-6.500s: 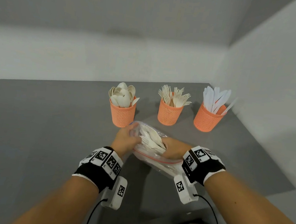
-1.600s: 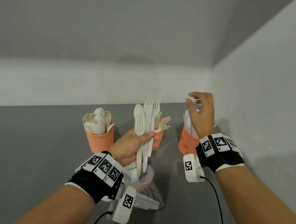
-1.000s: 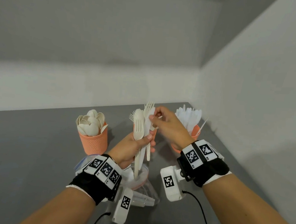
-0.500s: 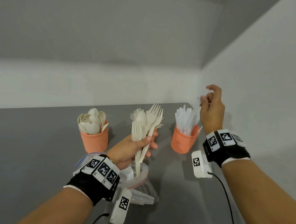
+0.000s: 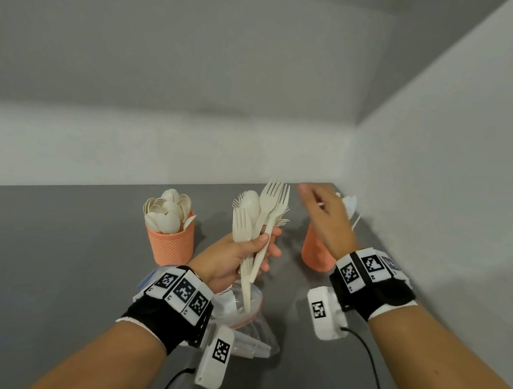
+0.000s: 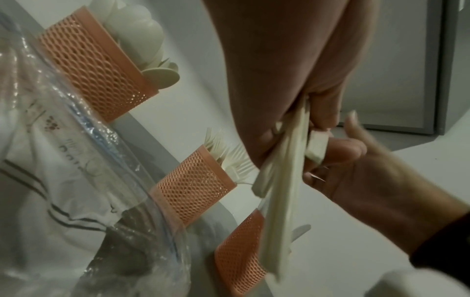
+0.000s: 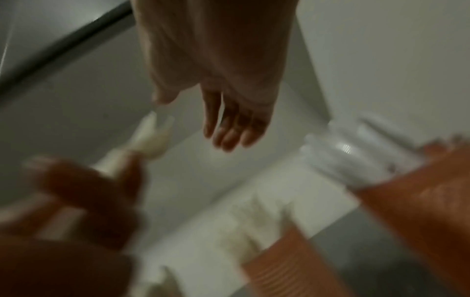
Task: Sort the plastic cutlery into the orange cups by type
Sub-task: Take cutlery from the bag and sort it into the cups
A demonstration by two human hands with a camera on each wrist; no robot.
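spoon cup [image 5: 170, 238]: far left on worktop [image 5: 36, 260], full, upright.
L hand [image 5: 232, 256]: I see it gripping cutlery bunch [image 5: 258, 226], forks + one spoon, above bag [image 5: 245, 320].
R hand [image 5: 325, 220]: empty, fingers loose, over knife cup [image 5: 315, 254].
risk: I reckon a hasty pull from the bunch drops pcs or knocks a cup.

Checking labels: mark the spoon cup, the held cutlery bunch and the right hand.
spoon cup [image 5: 170, 244]: head view, on its orange mesh wall.
held cutlery bunch [image 5: 257, 223]: head view, on the fork necks above the left hand's fingers.
right hand [image 5: 328, 221]: head view, on the back of the hand.
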